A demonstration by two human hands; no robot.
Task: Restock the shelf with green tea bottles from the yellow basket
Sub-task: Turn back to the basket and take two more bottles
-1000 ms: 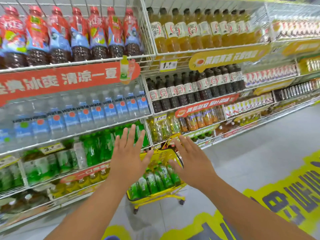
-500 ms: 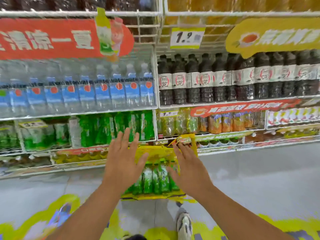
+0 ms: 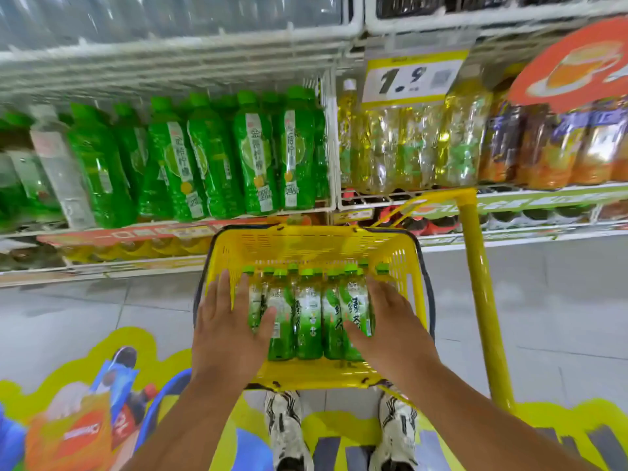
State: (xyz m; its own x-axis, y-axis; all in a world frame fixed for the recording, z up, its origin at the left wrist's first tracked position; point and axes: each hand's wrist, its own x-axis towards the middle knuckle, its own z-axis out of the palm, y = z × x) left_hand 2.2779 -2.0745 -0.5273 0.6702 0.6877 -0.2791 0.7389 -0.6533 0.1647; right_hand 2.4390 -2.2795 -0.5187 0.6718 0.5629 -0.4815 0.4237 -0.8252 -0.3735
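Two hands, left [image 3: 228, 329] and right [image 3: 390, 326], over one yellow basket [image 3: 316, 244] holding at least five green tea bottles [image 3: 308, 316]; two sneakers [image 3: 287, 433] below; one price tag [image 3: 413, 78] above.

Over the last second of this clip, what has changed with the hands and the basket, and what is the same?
Both hands came down from in front of the shelves into the yellow plastic basket: the left hand and right hand now lie with straight fingers over the green-capped tea bottles at each end of the row. Neither grips a bottle yet. The bottles lie in the basket as before.
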